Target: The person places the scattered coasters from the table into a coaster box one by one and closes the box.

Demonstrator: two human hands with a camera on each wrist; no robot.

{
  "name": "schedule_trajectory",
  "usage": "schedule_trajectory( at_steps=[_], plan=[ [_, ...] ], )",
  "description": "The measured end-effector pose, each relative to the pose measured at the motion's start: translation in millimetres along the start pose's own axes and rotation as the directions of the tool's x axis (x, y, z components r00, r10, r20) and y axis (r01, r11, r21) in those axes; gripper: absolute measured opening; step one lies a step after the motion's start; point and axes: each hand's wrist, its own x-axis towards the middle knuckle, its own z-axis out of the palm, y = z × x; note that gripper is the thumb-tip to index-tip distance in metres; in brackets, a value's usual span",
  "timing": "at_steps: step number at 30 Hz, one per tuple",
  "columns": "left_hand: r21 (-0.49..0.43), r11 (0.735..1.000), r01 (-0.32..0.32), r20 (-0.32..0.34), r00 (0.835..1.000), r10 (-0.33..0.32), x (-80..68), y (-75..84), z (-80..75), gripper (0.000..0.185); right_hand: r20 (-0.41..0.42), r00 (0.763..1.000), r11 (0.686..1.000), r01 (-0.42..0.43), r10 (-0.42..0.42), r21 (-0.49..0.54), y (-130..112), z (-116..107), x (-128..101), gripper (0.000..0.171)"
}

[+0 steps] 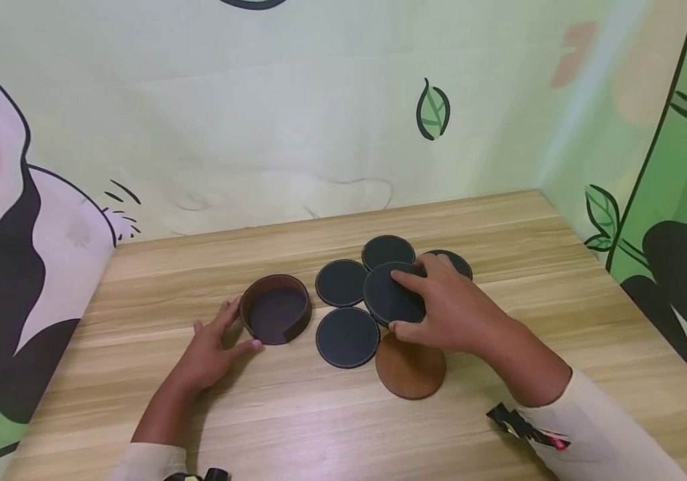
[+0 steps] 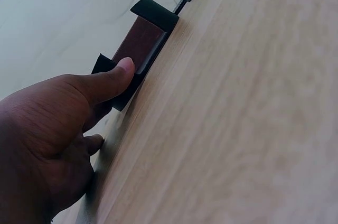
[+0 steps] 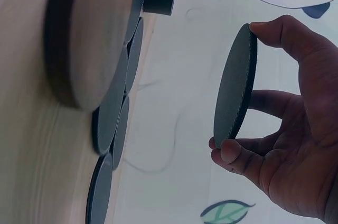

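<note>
My left hand (image 1: 210,354) grips the near-left side of a round, dark leather coaster holder (image 1: 302,319). In the left wrist view, its thumb lies at the edge of the holder's (image 2: 141,44) wall opening. My right hand (image 1: 464,310) holds a round black coaster (image 1: 393,294) by its edge, raised above the table. The right wrist view shows that coaster (image 3: 232,89) between thumb and fingers. Around and below it lie several black coasters, one at the back (image 1: 388,252), one at the left (image 1: 341,283) and one nearer (image 1: 347,338). A brown wood-grained disc (image 1: 411,371) is partly covered by the right hand.
The wooden table (image 1: 295,427) meets a printed wall (image 1: 283,133) at the back and right. Another black coaster (image 1: 460,264) lies at the right, partly behind the right hand. Straps with dark gear (image 1: 526,427) sit on the sleeves.
</note>
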Motion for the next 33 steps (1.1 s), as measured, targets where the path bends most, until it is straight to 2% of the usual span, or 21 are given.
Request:
schedule_trajectory(
  at_steps=[9,14,19,28,33],
  plan=[
    [0.010,1.000,0.023,0.001,1.000,-0.023,-3.9,1.1,-4.0,0.094,0.087,0.996,1.000,0.010,-0.012,0.014,-32,6,30,0.078],
    [0.026,0.999,0.032,-0.005,0.999,-0.032,-5.1,1.0,-0.3,0.091,0.124,0.992,1.000,0.019,-0.019,0.002,-49,12,47,0.079],
    [0.049,0.998,0.038,-0.013,0.999,-0.038,-7.9,2.4,3.6,0.089,0.141,0.990,0.999,0.021,-0.016,-0.034,-62,19,65,0.079],
    [0.064,0.997,0.039,-0.028,0.999,-0.037,-11.6,1.1,4.6,0.087,0.166,0.984,0.998,0.067,-0.063,-0.022,-81,34,91,0.080],
    [0.054,0.999,0.004,-0.073,0.997,0.000,-11.9,-5.0,10.2,0.086,0.171,0.983,0.997,0.071,-0.064,-0.039,-93,41,106,0.080]
  ],
)
